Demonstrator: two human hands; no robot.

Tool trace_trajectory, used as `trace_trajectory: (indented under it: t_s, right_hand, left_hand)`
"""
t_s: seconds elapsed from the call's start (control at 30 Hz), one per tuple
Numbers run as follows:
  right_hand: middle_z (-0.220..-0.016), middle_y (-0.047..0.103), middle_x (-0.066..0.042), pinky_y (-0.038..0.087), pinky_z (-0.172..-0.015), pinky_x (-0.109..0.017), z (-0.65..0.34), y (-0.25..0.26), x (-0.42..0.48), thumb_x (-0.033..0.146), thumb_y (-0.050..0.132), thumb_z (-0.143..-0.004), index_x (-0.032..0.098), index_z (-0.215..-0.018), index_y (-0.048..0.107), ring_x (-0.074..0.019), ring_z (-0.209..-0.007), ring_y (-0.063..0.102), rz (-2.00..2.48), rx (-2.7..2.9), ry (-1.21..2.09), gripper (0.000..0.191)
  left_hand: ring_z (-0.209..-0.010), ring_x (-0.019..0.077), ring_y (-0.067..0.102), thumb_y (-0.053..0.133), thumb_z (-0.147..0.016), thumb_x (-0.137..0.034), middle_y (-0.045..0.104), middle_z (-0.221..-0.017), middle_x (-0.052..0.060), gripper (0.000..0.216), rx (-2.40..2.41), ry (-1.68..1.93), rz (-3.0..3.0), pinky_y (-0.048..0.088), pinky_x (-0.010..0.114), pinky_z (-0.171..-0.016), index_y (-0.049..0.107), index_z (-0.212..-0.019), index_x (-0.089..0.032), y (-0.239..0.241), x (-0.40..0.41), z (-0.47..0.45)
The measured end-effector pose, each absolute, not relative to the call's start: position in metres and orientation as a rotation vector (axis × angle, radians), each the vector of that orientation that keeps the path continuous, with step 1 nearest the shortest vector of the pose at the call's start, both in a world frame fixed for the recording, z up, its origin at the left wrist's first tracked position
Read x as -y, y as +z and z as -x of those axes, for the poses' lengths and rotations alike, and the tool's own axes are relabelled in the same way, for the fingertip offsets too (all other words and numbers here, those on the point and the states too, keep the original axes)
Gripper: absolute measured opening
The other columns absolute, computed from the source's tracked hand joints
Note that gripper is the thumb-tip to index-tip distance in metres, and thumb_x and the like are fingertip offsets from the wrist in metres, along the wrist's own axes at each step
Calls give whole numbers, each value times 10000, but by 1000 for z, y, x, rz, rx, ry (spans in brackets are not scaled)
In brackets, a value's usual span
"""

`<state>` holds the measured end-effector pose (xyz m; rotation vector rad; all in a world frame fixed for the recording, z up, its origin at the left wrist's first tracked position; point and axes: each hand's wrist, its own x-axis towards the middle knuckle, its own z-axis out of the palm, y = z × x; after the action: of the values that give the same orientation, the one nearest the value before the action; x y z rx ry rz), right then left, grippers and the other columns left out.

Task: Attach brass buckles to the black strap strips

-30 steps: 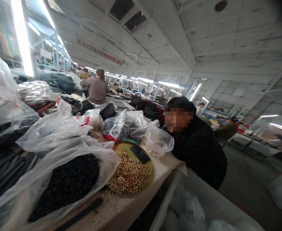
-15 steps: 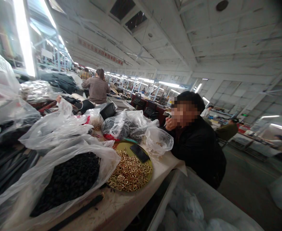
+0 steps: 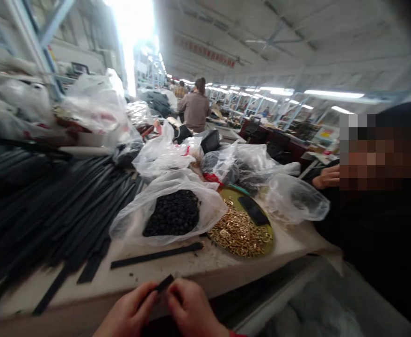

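At the table's front edge, my left hand (image 3: 130, 309) pinches a short black strip (image 3: 164, 283) between thumb and fingers, its end pointing up and to the right. Curled beside that end is my right hand (image 3: 193, 306), thumb against fingers; what it grips is hidden. Beyond the hands another black strip (image 3: 156, 254) with a small gold piece at its tip lies on the table. An open clear plastic bag (image 3: 128, 228) holds many small black pieces (image 3: 173, 213). To its right, a yellow-green round tray (image 3: 231, 193) carries gold buckles (image 3: 242, 229) and a dark phone (image 3: 253, 210).
Many long black strips (image 3: 75, 215) cover the table's left side. More plastic bags (image 3: 163, 152) are heaped behind. A person in black (image 3: 377, 243) sits close on the right, beside a bin with a pale liner (image 3: 306, 304). Another person (image 3: 194, 110) sits farther back.
My view has swung left and down, so the tray and bags appear farther right or smaller. Both my hands and the held strip have come into view at the bottom.
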<state>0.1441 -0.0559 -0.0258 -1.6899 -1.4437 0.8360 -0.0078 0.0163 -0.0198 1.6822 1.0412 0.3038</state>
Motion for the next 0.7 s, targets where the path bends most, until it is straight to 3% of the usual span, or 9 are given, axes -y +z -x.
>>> trace_trajectory:
  t_s: [0.2,0.43,0.57,0.7]
  right_hand:
    - [-733,593,-32,382,-632,-247,-192,-10,28,281,422,-840,184,-771,540,-160,-705,553,1859,1523,603,168]
    - [-859,595,-79,391,-733,-289,-224,4,-37,224,430,-832,166,-858,561,-194,-806,557,2036,1686,203,146]
    - [-857,612,-99,392,-718,-312,-223,-4,-66,175,527,-747,161,-865,587,-219,-797,566,2083,1712,251,134]
    - [-857,614,-108,396,-750,-330,-225,-15,-73,86,512,-687,155,-837,603,-225,-814,569,2044,1661,327,188]
  left_hand:
    - [-500,126,427,370,-775,-470,487,-582,-25,380,-1079,224,-1545,330,210,-451,569,-860,-158,4,-18,9]
    - [-517,111,389,369,-800,-424,397,-557,-51,301,-1042,281,-1545,289,202,-473,509,-773,-159,-2,-27,6]
    - [-515,104,371,376,-802,-412,388,-561,-55,294,-1033,295,-1513,281,201,-472,509,-785,-151,-3,-30,4]
    - [-502,101,358,378,-802,-415,373,-552,-62,290,-1032,291,-1505,272,203,-461,504,-780,-155,-3,-31,5]
